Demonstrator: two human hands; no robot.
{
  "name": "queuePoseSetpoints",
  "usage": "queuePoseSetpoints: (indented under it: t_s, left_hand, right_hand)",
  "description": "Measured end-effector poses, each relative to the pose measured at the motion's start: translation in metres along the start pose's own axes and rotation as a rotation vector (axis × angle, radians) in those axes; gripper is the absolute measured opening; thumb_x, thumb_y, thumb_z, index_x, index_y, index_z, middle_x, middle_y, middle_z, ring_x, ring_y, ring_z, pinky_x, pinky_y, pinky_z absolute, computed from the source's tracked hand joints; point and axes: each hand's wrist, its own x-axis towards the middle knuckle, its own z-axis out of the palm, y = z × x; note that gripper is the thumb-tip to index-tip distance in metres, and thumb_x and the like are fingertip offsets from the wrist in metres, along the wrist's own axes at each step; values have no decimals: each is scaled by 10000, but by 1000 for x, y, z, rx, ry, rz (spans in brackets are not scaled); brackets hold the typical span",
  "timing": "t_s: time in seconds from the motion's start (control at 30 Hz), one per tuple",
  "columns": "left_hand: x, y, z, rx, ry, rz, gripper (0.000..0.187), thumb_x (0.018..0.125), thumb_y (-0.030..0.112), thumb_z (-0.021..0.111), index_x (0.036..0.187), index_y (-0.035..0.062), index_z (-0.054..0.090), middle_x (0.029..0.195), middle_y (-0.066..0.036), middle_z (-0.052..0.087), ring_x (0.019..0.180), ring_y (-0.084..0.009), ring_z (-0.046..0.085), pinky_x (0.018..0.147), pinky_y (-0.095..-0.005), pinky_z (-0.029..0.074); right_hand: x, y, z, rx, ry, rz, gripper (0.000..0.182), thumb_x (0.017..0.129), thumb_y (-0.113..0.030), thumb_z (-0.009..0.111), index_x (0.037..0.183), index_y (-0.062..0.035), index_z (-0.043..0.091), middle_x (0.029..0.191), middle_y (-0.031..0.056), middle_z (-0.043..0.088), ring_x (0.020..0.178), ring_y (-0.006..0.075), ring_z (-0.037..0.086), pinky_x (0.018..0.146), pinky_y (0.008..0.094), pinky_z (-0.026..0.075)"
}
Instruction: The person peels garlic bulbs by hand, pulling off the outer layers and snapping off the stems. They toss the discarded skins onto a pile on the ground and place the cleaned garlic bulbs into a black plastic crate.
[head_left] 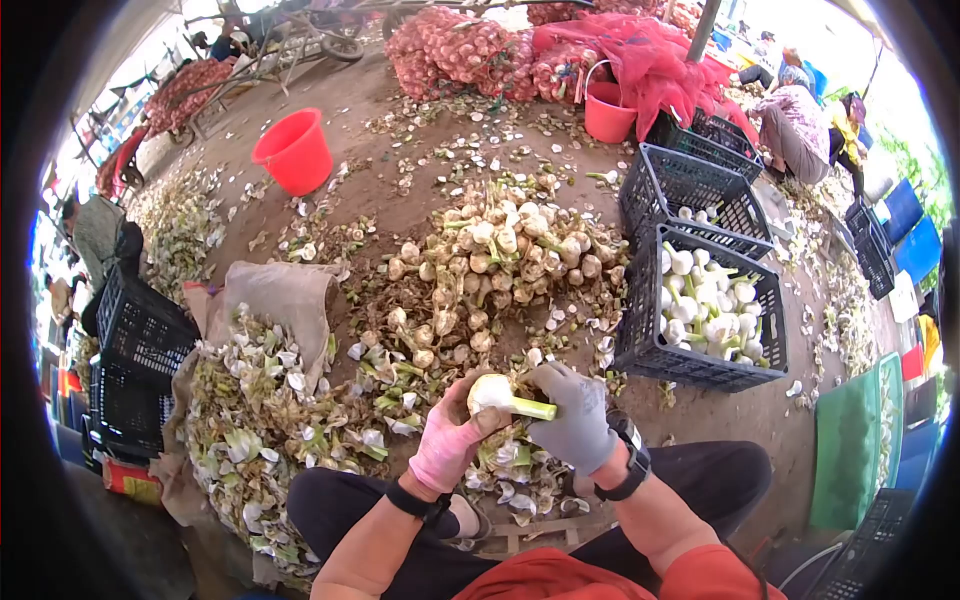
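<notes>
My left hand [446, 440], in a pink glove, grips a pale garlic bulb [489, 394] in front of my lap. The bulb's trimmed green stem points right, toward my right hand [575, 418]. That hand wears a grey glove, and its fingers are curled beside the bulb and stem; whatever they pinch is hidden. Beyond both hands lies a pile of unpeeled garlic [520, 250] with dirty brown skins and roots. To the right, a black crate [690, 362] holds white garlic bulbs with short stems. Loose peelings [510, 465] cover the ground just below my hands.
On the left is a large heap of garlic skins [250, 440] beside a cloth [285, 300]. A second black crate [700, 165] stands behind the first. Red buckets [293, 155] and net sacks [455, 60] are farther back. Other people [795, 125] sit at the far right.
</notes>
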Motion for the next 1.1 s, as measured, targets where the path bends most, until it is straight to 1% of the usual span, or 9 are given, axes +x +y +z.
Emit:
queuePoseSetpoints:
  t_s: [0.17,0.3,0.43,0.53,0.63,0.77,0.87,0.93,1.1]
  left_hand:
    - [3,3,-1,-208,-68,-168,551,897,139,629,1372,5,384,1256,-119,538,1149,-226,555,1004,-373,463]
    - [3,-1,-1,-251,-92,-252,662,862,306,646,1395,12,383,1232,-106,565,1116,-232,574,966,-377,474]
    - [2,-4,-8,-206,-128,-308,682,822,330,666,1380,47,396,1226,-118,571,1113,-243,584,943,-371,488]
    - [-2,2,-3,-284,-139,-323,616,822,206,674,1354,50,405,1228,-140,565,1125,-274,580,963,-419,488]
    - [-1,6,-2,-235,-95,-252,599,809,69,674,1342,50,401,1224,-158,559,1136,-307,573,979,-471,483]
    - [4,-1,-5,-188,-49,-217,587,802,2,664,1326,47,405,1204,-148,566,1126,-295,576,971,-453,488]
    - [7,-2,-3,-10,-70,-166,577,794,41,708,1301,25,433,1155,-108,603,1089,-217,586,923,-345,492]
    - [6,-2,2,32,-70,-161,548,809,77,711,1288,6,454,1145,-95,603,1063,-187,591,932,-324,480]
    - [5,4,1,236,-12,-126,522,795,148,728,1236,-21,505,1093,-114,632,974,-168,626,876,-294,491]
  right_hand:
    - [10,5,-2,40,-13,55,166,710,-45,639,868,-38,586,817,151,625,749,361,615,639,415,488]
    - [17,31,15,133,32,141,137,757,-66,620,890,-46,589,788,166,624,756,365,616,635,432,480]
    - [11,81,44,-148,-66,241,125,778,-156,599,882,-86,606,807,166,635,783,372,625,672,465,481]
    - [-16,105,61,-210,-288,224,150,778,-133,575,911,-148,644,861,122,645,858,336,631,728,452,489]
    - [-26,110,53,-117,-133,33,291,773,-22,580,993,-171,701,918,128,660,899,311,628,802,405,500]
    - [-5,59,-3,749,-176,476,202,879,-96,675,1033,32,652,947,33,671,879,92,601,758,243,483]
    - [1,19,-23,710,-161,334,238,847,-92,701,1062,-2,654,948,63,679,860,147,632,762,270,489]
    - [6,8,-27,355,-165,-10,248,822,-102,717,1057,-41,665,918,100,671,822,225,645,743,309,498]
    - [7,13,-19,217,-227,-74,239,793,-59,680,1031,-76,677,877,127,648,780,317,632,691,372,505]
